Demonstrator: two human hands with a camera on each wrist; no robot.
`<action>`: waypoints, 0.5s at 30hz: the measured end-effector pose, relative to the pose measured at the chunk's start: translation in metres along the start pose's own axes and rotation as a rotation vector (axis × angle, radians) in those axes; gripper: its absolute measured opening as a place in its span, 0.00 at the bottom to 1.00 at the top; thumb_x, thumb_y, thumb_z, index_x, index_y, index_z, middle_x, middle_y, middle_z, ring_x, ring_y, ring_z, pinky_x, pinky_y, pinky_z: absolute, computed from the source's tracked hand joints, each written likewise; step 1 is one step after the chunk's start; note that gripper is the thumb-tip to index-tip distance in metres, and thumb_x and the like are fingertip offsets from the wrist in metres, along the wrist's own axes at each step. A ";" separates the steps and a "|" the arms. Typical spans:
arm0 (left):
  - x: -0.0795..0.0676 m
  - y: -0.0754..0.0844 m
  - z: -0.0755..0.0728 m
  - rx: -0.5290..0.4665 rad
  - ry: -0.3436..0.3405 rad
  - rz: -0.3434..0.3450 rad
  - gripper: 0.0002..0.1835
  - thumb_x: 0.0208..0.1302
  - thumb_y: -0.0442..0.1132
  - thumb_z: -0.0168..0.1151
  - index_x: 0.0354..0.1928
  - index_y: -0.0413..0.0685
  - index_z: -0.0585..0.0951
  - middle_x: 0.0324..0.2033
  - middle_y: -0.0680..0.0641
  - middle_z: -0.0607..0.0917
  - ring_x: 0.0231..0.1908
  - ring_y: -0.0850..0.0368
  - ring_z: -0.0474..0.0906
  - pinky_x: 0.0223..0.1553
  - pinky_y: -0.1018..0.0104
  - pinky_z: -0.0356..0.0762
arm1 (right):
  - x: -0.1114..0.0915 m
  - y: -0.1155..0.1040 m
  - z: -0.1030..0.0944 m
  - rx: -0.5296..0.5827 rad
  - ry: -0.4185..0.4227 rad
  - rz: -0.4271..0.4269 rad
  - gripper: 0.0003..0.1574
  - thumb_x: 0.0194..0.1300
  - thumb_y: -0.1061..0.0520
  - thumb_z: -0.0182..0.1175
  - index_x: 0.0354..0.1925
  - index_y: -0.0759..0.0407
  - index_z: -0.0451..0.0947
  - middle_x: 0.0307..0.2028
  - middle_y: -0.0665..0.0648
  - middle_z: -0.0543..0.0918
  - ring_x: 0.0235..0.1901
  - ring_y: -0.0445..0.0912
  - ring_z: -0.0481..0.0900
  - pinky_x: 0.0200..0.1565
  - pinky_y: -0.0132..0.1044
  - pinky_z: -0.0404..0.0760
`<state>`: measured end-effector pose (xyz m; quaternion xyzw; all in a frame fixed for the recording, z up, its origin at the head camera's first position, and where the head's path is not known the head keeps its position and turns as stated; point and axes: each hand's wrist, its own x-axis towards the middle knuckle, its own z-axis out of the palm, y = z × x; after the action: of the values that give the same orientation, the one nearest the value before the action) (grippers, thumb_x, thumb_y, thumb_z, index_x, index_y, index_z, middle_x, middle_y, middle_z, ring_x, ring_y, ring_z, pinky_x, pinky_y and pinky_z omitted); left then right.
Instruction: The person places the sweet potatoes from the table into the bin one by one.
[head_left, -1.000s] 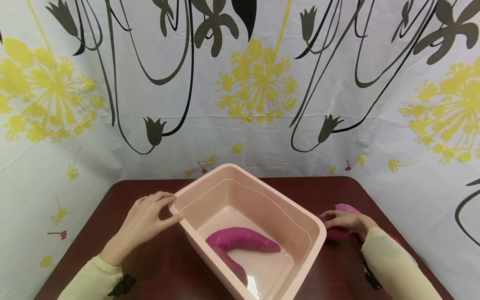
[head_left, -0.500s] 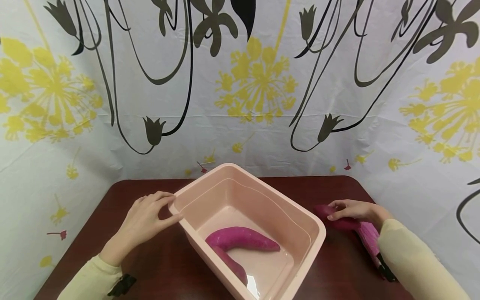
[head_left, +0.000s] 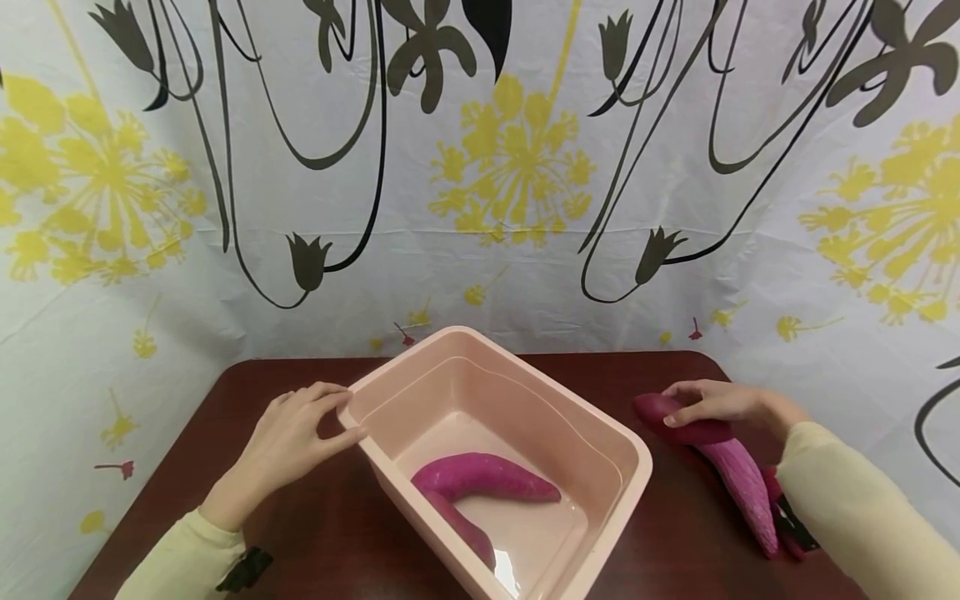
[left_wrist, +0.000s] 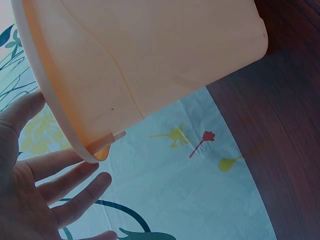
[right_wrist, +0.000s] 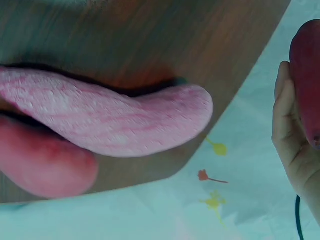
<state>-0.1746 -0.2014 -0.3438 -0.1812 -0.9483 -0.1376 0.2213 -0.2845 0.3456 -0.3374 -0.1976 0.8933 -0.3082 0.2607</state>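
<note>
Right of the tub [head_left: 528,417], the right hand [head_left: 723,400] grips a potato [head_left: 701,432]; too loose a hold could drop it. The left hand [head_left: 296,429] pinches the tub's corner.

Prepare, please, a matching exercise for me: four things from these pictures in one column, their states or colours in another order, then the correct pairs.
1. left hand
2. right hand
3. tub
4. table

A. dark reddish brown, flat
B. holds a sweet potato
C. pale pink, open at the top
D. touches a corner of the tub

Pairs: 1-D, 2-B, 3-C, 4-A
</note>
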 end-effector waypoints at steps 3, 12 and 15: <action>0.000 -0.001 0.000 0.003 0.012 0.009 0.28 0.45 0.57 0.64 0.43 0.42 0.80 0.42 0.48 0.78 0.39 0.47 0.74 0.44 0.46 0.64 | -0.005 -0.008 -0.004 -0.013 0.019 0.005 0.25 0.56 0.51 0.59 0.49 0.62 0.68 0.40 0.57 0.71 0.42 0.49 0.66 0.42 0.40 0.65; 0.000 0.000 0.000 0.007 0.012 0.007 0.29 0.45 0.57 0.64 0.43 0.42 0.80 0.42 0.47 0.78 0.40 0.46 0.74 0.45 0.46 0.63 | -0.017 -0.033 -0.018 -0.097 0.026 0.068 0.31 0.56 0.48 0.59 0.54 0.61 0.64 0.46 0.58 0.69 0.50 0.53 0.62 0.48 0.45 0.62; 0.001 0.000 -0.001 0.003 0.010 0.003 0.29 0.45 0.57 0.64 0.43 0.42 0.80 0.41 0.47 0.78 0.40 0.46 0.74 0.45 0.46 0.63 | -0.019 -0.040 -0.022 -0.120 0.031 0.061 0.33 0.56 0.47 0.59 0.55 0.62 0.63 0.50 0.61 0.67 0.54 0.56 0.59 0.50 0.49 0.60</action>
<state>-0.1748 -0.2017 -0.3426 -0.1816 -0.9471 -0.1370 0.2264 -0.2748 0.3360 -0.2898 -0.1808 0.9197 -0.2491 0.2436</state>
